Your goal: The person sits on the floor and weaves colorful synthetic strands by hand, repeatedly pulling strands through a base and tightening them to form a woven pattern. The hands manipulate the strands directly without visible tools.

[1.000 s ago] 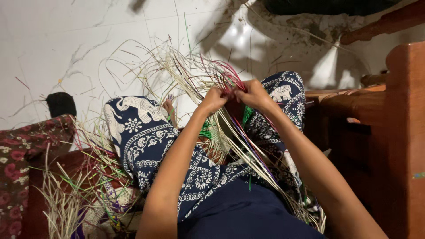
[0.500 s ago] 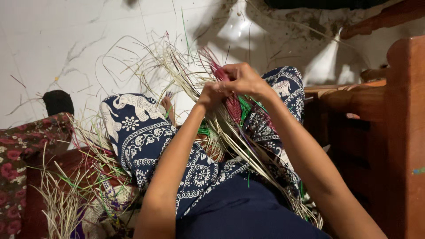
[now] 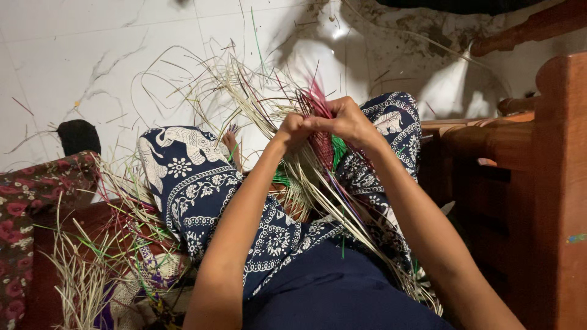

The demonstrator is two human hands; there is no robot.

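At frame centre, the left hand [image 3: 292,129] and right hand [image 3: 347,119] met, both pinched closed on the woven straw piece [image 3: 321,143], its strands fanning toward upper left.

There is only one view, from the camera on my head, so no second view overlaps with it. It looks steeply down my forearms onto my lap, close enough that my arms fill the lower half. It faces forward past my knees in navy white-patterned trousers [image 3: 202,195] to the pale cracked tile floor [image 3: 73,55] at the top. My left hand [image 3: 293,129] and right hand [image 3: 350,119] meet near the centre, and a reddish wooden furniture frame [image 3: 559,183] crowds the right edge.
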